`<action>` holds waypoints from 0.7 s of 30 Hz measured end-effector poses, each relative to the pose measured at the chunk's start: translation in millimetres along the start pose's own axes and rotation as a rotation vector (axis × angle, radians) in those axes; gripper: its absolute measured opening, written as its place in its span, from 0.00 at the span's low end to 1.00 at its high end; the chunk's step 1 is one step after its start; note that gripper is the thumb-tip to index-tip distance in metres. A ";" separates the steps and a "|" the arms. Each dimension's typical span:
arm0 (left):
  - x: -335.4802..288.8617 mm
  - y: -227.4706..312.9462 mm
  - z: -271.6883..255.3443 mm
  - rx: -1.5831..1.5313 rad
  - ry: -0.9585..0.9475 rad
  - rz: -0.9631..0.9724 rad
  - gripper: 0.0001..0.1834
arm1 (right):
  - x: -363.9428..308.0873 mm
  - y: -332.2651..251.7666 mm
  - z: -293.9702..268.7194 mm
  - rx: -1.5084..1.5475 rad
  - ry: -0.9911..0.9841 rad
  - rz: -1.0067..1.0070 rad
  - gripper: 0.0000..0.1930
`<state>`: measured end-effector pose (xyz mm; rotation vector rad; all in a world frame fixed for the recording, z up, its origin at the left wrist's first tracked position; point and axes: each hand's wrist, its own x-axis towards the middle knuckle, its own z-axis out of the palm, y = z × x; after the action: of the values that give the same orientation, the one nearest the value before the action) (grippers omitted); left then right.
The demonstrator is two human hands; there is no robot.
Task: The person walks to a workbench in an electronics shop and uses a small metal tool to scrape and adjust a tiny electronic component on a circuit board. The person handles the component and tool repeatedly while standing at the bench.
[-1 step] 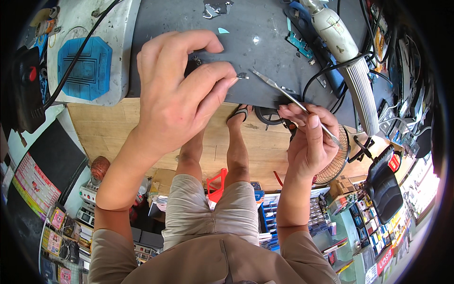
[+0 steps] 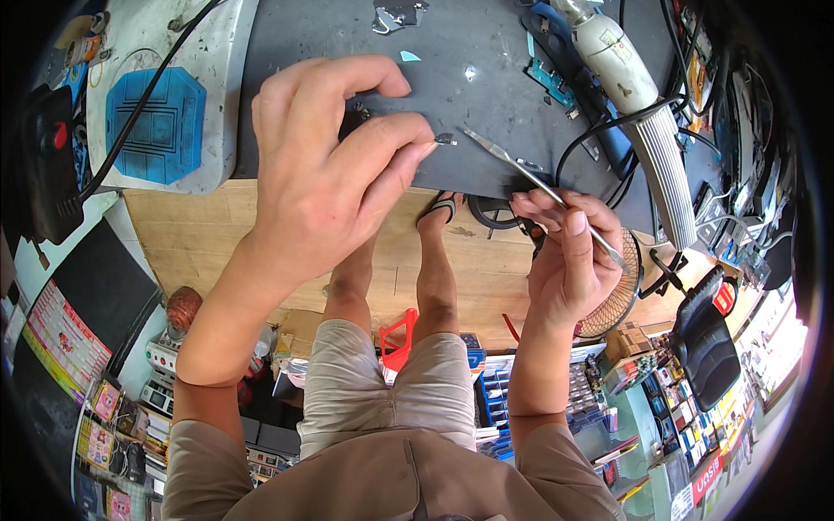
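Note:
Over the dark grey mat (image 2: 339, 26), my left hand (image 2: 326, 165) pinches a tiny black part with a shiny tip (image 2: 446, 140) between thumb and index finger; its exact kind is too small to make out. My right hand (image 2: 578, 260) holds a slim metal spatula (image 2: 543, 185) like a pen. The spatula's flat tip points up and left, a short way right of the small part and apart from it. Another small dark piece (image 2: 528, 164) lies on the mat beside the spatula. Part of a dark object under my left hand is hidden by the fingers.
A white hot-air handpiece (image 2: 621, 74) with a ribbed hose lies at the right, over a blue tool and cables. To its left is a green circuit board (image 2: 549, 82). A metal plate with a blue octagonal pad (image 2: 156, 124) stands at the left. Black scraps (image 2: 400, 15) lie at the back.

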<state>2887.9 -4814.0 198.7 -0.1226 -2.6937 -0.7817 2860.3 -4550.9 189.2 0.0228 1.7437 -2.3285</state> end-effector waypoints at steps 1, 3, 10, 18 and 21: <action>0.1 -0.1 0.5 -0.003 -0.003 0.002 0.11 | 0.2 0.3 -0.2 0.004 0.000 -0.001 0.09; 2.3 -3.8 2.0 -0.005 -0.001 0.015 0.11 | 3.3 2.5 -0.2 0.009 -0.002 -0.013 0.09; 2.8 -6.6 3.9 0.002 0.012 0.046 0.10 | 5.7 5.1 -1.0 0.027 -0.008 -0.028 0.09; -5.0 -8.3 5.6 0.037 0.075 0.087 0.11 | 6.4 5.5 -1.9 0.016 -0.008 -0.023 0.10; -11.1 -9.1 5.8 0.050 0.080 0.096 0.14 | 6.7 6.0 -2.3 0.009 -0.006 -0.026 0.09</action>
<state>2895.1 -4818.5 185.8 -0.2029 -2.6085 -0.6750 2854.6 -4551.5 181.9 -0.0056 1.7406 -2.3521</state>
